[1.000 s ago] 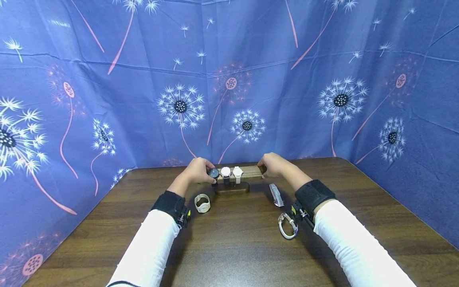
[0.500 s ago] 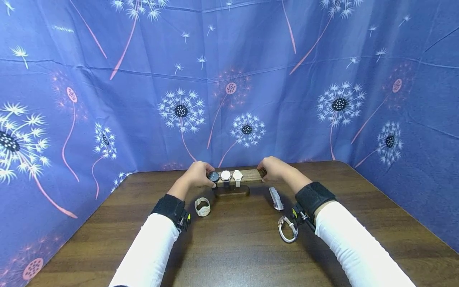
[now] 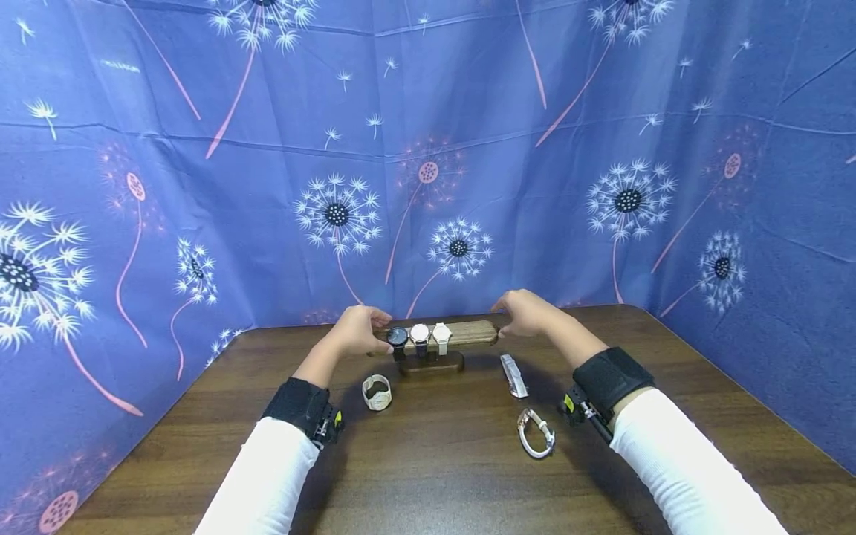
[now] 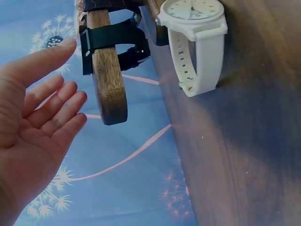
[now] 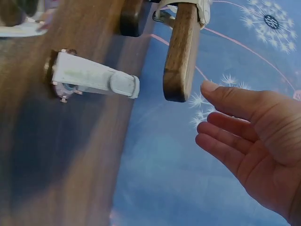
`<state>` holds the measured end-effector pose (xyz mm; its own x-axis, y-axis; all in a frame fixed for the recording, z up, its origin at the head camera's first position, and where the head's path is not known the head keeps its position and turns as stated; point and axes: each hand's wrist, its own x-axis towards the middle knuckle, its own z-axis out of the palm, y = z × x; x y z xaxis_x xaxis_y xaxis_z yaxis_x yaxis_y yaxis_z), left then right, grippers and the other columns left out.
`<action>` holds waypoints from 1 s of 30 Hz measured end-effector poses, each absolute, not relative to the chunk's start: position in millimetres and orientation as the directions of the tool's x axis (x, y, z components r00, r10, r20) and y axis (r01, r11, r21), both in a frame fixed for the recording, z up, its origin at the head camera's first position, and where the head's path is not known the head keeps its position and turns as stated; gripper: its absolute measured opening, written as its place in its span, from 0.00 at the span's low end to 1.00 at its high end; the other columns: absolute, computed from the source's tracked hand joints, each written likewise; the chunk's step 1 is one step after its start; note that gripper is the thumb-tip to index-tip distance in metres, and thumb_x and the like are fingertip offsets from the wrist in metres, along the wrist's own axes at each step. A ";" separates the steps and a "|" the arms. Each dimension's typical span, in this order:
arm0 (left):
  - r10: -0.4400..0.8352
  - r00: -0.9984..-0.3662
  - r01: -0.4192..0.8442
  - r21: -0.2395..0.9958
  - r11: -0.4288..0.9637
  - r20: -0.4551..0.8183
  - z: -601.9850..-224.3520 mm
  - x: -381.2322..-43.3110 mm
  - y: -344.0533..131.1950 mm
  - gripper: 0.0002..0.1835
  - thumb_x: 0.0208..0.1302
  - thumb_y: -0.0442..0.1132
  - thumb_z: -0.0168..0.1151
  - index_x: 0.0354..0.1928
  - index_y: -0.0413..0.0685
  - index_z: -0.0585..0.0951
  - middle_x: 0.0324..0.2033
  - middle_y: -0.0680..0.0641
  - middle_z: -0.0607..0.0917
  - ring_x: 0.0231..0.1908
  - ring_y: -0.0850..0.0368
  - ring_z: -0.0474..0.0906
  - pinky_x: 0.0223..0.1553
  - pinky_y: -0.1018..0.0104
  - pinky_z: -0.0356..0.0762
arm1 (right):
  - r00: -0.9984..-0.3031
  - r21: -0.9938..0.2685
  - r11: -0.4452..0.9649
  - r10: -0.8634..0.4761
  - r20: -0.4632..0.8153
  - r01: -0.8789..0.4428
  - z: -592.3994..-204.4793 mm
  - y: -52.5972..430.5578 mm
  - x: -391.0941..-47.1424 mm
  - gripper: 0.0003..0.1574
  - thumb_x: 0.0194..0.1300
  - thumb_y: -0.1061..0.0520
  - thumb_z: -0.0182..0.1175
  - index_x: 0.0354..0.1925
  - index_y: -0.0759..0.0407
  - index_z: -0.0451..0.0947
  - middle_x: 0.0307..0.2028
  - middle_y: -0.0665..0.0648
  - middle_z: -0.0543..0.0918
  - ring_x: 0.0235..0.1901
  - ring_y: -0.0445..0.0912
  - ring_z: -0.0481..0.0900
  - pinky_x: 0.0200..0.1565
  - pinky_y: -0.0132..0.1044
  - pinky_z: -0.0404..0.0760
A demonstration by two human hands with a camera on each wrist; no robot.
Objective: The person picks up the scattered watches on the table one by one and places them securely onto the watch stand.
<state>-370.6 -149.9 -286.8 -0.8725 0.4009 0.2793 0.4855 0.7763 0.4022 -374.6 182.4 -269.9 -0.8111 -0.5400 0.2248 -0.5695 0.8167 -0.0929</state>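
Note:
A wooden watch stand (image 3: 473, 332) bears a black watch (image 3: 397, 336) at its left, then a white-faced watch with a dark strap (image 3: 419, 334) and a white watch (image 3: 441, 334). My left hand (image 3: 356, 331) is beside the stand's left end, its fingers relaxed and apart from the bar in the left wrist view. Off the right end, my right hand (image 3: 527, 313) holds nothing; in the right wrist view its thumb and fingers are spread a short way from the bar's end (image 5: 179, 77).
A white watch (image 3: 377, 392) stands on the table (image 3: 428, 461) front left of the stand. Front right lie a pale-strapped watch (image 3: 514, 376) and a white looped watch (image 3: 536, 434). A blue dandelion-print curtain (image 3: 428, 148) hangs behind the table.
Both hands have let go of the stand's ends and moved outward, the left to the left and the right to the right. The watches stay in place on the bar.

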 end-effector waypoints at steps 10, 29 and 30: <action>0.423 -0.845 0.529 0.391 0.753 0.327 -301.4 -334.8 -158.8 0.20 0.49 0.42 0.67 0.44 0.40 0.79 0.38 0.44 0.82 0.39 0.51 0.78 0.41 0.61 0.75 | -0.793 -0.241 0.763 -0.528 0.304 -0.600 -289.2 201.8 -349.0 0.17 0.45 0.59 0.68 0.36 0.63 0.80 0.31 0.54 0.82 0.31 0.45 0.78 0.34 0.38 0.77; 0.492 -0.839 0.543 0.370 0.753 0.230 -300.9 -312.3 -171.7 0.12 0.48 0.42 0.67 0.34 0.45 0.81 0.28 0.49 0.82 0.29 0.62 0.78 0.33 0.68 0.76 | -0.817 -0.372 0.728 -0.529 0.229 -0.575 -326.5 196.3 -342.2 0.13 0.47 0.66 0.62 0.35 0.65 0.81 0.27 0.55 0.82 0.23 0.40 0.77 0.23 0.31 0.75; 0.492 -0.840 0.542 0.372 0.754 0.228 -299.9 -311.4 -171.4 0.12 0.48 0.42 0.67 0.34 0.45 0.81 0.28 0.50 0.82 0.29 0.62 0.78 0.33 0.68 0.76 | -0.818 -0.371 0.729 -0.527 0.232 -0.575 -327.7 195.7 -342.8 0.13 0.46 0.66 0.62 0.35 0.65 0.81 0.27 0.55 0.82 0.22 0.40 0.76 0.23 0.31 0.74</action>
